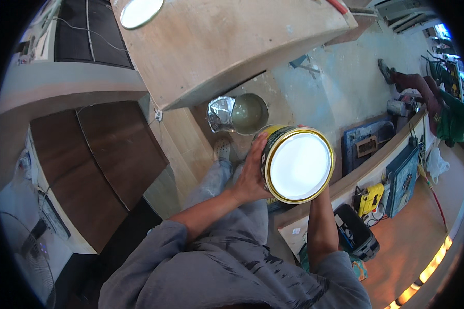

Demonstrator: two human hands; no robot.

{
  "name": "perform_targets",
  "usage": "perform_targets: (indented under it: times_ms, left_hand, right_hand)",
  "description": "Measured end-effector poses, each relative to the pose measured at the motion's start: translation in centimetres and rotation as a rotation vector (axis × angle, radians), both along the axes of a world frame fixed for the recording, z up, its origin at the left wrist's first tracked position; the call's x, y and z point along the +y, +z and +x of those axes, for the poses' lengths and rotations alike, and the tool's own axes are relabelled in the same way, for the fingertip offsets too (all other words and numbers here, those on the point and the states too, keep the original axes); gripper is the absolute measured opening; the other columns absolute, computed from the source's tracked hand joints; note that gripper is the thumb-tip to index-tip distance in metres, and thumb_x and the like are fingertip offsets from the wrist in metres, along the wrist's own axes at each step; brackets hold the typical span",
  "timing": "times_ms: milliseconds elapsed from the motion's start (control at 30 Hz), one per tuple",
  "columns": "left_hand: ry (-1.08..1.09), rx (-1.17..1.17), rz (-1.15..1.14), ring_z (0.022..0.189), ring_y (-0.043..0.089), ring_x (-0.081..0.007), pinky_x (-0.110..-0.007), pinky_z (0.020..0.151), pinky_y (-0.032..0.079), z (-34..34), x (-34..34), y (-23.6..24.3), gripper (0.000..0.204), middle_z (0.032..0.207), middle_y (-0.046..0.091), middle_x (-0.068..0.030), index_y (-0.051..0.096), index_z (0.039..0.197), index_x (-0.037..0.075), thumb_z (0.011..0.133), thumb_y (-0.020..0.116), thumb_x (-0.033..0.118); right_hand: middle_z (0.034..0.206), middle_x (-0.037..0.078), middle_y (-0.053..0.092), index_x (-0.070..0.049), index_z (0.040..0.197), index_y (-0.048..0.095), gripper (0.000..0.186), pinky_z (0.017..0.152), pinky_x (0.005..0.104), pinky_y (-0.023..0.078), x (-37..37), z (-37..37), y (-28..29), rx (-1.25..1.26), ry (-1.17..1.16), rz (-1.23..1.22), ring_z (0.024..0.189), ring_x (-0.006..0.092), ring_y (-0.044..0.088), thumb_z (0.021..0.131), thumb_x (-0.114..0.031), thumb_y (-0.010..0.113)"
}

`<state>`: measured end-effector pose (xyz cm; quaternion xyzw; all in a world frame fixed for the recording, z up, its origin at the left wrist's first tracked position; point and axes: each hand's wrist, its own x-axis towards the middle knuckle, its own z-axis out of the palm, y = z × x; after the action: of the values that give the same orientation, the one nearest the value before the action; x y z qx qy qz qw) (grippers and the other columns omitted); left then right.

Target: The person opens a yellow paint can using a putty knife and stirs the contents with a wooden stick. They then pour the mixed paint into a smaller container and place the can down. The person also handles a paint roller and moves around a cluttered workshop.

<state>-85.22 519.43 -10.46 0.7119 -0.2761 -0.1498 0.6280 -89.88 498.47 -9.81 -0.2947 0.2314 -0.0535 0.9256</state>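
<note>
I hold a large paint can (299, 166) with a gold rim and a smooth white top surface, apparently paint, facing up toward me. My left hand (251, 172) wraps around the can's left side. At the can's right, my right hand (320, 191) grips it from underneath or behind, its fingers mostly hidden. Beyond the can, a round container (250, 114) with crumpled foil at one side stands on the floor, greyish inside. A round white lid (141, 11) lies on the wooden bench (227, 36) ahead.
Brown panelled surfaces (82, 170) are at left, with a fan (36, 262) below. At right, a ledge (355, 185) carries a yellow tool (370, 198), a dark case (355, 232) and a flat teal case (399, 180). Another person's legs (417, 85) show at upper right.
</note>
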Motion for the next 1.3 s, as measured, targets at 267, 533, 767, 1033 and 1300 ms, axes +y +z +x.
perform_targets:
  times_ms: [267,533,767,1033,1300]
  left_hand:
    - [0.037,0.107,0.081,0.148,0.024,-0.0459,-0.053,0.121,0.024,-5.8,2.8,-6.8,0.137,0.159,0.022,-0.0259,0.006,0.158,0.006,0.059,0.095,0.037]
    - [0.111,0.068,0.154,0.147,0.024,-0.0458,-0.053,0.121,0.024,-6.4,3.0,-11.8,0.142,0.159,0.021,-0.0260,0.007,0.157,0.003,0.054,0.097,0.040]
    - [0.189,0.275,0.117,0.148,0.022,-0.0438,-0.053,0.122,0.023,-6.8,2.2,-14.8,0.150,0.158,0.021,-0.0243,0.006,0.157,0.002,0.047,0.099,0.046]
    - [0.274,0.379,0.041,0.147,0.023,-0.0443,-0.052,0.122,0.025,-7.3,2.0,-17.0,0.151,0.157,0.022,-0.0248,0.006,0.156,-0.001,0.047,0.101,0.042]
    - [0.320,0.343,0.047,0.144,0.029,-0.0453,-0.052,0.119,0.030,-7.0,1.5,-17.3,0.150,0.154,0.024,-0.0286,0.007,0.155,-0.005,0.048,0.100,0.044]
  right_hand:
    - [0.128,0.016,0.063,-0.002,0.135,0.055,0.054,0.092,0.0396,0.057,1.1,-6.8,-9.6,0.231,0.021,0.025,0.108,0.0259,0.067,0.104,-0.044,0.042]
    - [0.119,0.014,0.068,-0.003,0.132,0.057,0.053,0.088,0.0369,0.058,-0.6,-8.6,-17.3,0.339,0.097,-0.014,0.103,0.0235,0.068,0.105,-0.045,0.039]
    - [0.117,0.013,0.069,-0.004,0.130,0.060,0.051,0.088,0.0350,0.056,1.6,-2.4,-12.9,0.399,0.206,-0.430,0.102,0.0225,0.068,0.107,-0.044,0.039]
    - [0.119,0.011,0.067,-0.001,0.131,0.057,0.049,0.095,0.0341,0.052,1.3,-0.8,-15.2,0.322,0.317,-0.508,0.108,0.0204,0.064,0.108,-0.039,0.038]
    - [0.126,0.009,0.060,0.001,0.134,0.053,0.037,0.105,0.0340,0.043,-0.7,-2.0,-18.9,0.277,0.345,-0.699,0.119,0.0193,0.055,0.110,-0.021,0.036]
